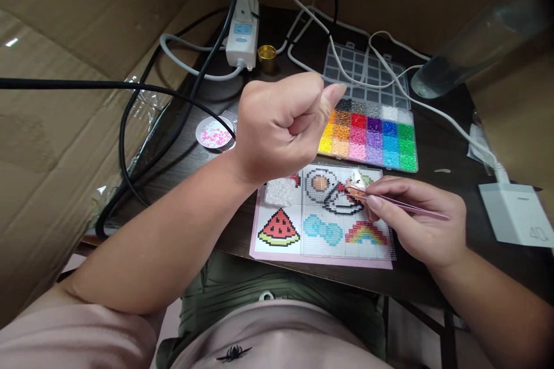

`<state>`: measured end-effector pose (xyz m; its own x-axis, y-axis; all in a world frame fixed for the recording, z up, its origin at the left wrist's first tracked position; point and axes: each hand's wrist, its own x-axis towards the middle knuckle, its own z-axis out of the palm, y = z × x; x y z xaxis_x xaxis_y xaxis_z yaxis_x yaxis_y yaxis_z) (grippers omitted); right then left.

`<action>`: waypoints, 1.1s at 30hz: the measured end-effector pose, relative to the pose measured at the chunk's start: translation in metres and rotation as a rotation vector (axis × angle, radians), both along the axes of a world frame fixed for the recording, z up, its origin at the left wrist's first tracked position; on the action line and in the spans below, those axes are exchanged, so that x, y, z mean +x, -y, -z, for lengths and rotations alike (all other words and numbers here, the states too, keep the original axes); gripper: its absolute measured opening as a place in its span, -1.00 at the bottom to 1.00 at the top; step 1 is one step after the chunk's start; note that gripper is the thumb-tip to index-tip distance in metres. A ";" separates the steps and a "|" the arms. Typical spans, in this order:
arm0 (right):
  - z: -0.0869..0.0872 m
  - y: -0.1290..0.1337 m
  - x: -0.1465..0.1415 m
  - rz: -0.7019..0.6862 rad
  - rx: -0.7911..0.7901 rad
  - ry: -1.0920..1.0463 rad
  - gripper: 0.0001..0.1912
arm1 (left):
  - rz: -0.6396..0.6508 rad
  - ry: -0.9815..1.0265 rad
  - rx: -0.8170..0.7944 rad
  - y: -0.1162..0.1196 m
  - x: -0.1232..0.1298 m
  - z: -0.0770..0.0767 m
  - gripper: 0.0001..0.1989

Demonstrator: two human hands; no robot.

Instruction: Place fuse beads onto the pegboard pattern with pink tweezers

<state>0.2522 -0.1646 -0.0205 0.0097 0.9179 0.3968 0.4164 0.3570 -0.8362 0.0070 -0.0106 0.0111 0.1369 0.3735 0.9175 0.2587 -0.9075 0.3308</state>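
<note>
My left hand (281, 124) is raised above the table in a fist with the thumb sticking out, and nothing shows in it. Pink tweezers (415, 207) are pinched in my right hand (415, 216). Their tips reach over a clear pegboard (378, 253) near a small red spot (341, 187). Under the pegboard lies a pattern sheet (259, 248) with pixel pictures: a watermelon slice (279, 228), a blue bow (322, 230) and a rainbow (367, 234). Beads lie on some pictures, including the fried egg (320, 183). A pile of white beads (279, 191) sits at the sheet's left.
Behind the sheet stands an open bead box (367, 167) with many colours. A white dish (201, 132) holds pink and white beads. Farther back are a power strip (242, 40), a gold cup (267, 57) and cables. A white charger (515, 213) and a clear bottle (467, 52) are at right.
</note>
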 end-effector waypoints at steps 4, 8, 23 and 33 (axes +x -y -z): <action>0.000 0.001 0.000 -0.007 -0.007 -0.001 -0.76 | -0.035 -0.018 -0.007 0.001 -0.001 0.000 -0.30; 0.001 0.001 0.002 -0.011 -0.020 -0.006 -0.73 | -0.045 -0.027 -0.035 0.003 -0.001 -0.001 -0.28; 0.000 0.003 0.001 0.020 -0.084 -0.031 -0.91 | -0.046 -0.026 -0.040 0.007 -0.002 -0.002 -0.35; -0.004 0.003 0.003 0.024 -0.098 0.077 -0.83 | -0.099 -0.038 -0.024 -0.001 -0.003 0.005 -0.30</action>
<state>0.2555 -0.1673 -0.0162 0.0049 0.9520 0.3059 0.4882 0.2647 -0.8316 0.0044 -0.0099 0.0065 0.1329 0.4090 0.9028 0.3590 -0.8689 0.3408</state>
